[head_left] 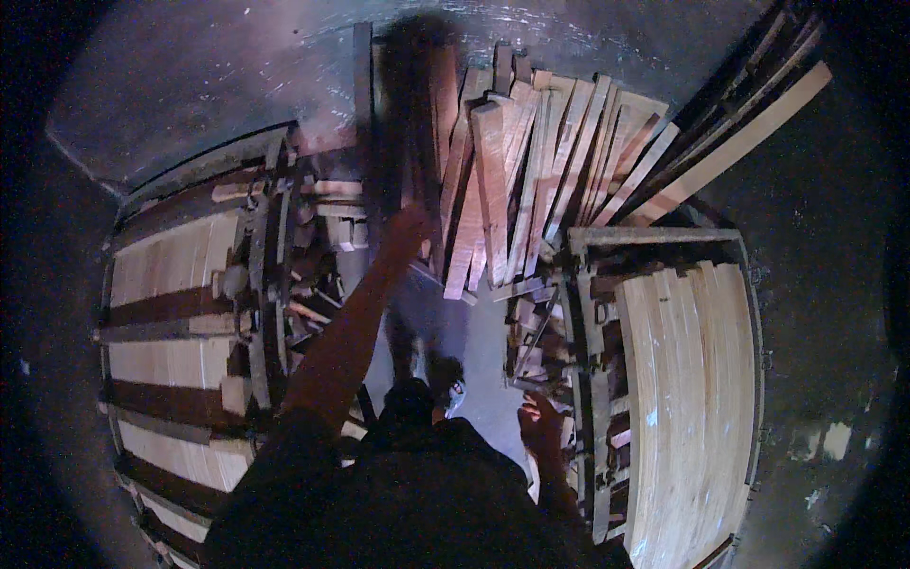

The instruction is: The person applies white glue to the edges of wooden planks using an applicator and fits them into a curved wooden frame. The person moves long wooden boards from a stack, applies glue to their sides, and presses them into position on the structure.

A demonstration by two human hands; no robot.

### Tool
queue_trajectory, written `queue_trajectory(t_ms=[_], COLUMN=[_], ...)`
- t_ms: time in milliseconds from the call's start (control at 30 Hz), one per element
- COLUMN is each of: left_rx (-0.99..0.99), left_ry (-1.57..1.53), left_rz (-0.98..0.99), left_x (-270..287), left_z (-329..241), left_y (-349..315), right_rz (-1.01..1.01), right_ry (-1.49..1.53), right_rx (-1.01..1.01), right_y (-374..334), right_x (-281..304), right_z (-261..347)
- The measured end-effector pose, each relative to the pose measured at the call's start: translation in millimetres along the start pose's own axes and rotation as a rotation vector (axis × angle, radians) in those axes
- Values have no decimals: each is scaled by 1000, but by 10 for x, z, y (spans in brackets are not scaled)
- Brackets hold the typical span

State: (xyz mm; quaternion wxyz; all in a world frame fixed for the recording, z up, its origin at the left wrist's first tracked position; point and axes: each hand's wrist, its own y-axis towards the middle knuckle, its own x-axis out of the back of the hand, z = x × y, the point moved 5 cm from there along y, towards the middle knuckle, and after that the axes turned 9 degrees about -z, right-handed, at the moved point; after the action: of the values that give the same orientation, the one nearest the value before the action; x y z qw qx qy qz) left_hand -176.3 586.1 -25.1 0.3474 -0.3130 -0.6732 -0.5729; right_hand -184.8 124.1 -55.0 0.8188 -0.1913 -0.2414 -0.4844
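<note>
My left hand (412, 228) reaches forward, beside the left end of a row of upright wooden boards (488, 180) leaning against the wall. Its fingers are too dark to make out, and whether they touch a board is unclear. Lower down, my right hand (540, 422) hangs near the left side of the right-hand frame (592, 379). Its fingers are slightly bent and apart, and nothing shows in them.
Racks with pale boards flank me: the left rack (265, 313) holds several stacks, while wide curved-looking panel boards (682, 398) lie on the right one. Wood offcuts (536, 332) lie beside the right frame. Long strips (739, 142) lean at far right. Grey floor (483, 370) shows between.
</note>
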Motion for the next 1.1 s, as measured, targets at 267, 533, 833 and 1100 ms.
queue_trajectory(t_ms=[267,533,833,1100], left_rx=[558,681,341,1636], left_ry=[-1067,-711,-1046,-1579], left_rz=[-272,-230,218,793], left_x=[-1832,-2727,-667,-1717], left_z=[1506,1586,-359,-689], left_y=[2168,2350,300,-1139], right_rz=[87,-71,-234,-150], right_ry=[271,976,1565,1402], right_rx=[-381,-686,-1193,-1136], right_y=[992,2093,2703,1094], right_x=[-1060,-1758,-2107,-1049], right_z=[609,595,828,1048])
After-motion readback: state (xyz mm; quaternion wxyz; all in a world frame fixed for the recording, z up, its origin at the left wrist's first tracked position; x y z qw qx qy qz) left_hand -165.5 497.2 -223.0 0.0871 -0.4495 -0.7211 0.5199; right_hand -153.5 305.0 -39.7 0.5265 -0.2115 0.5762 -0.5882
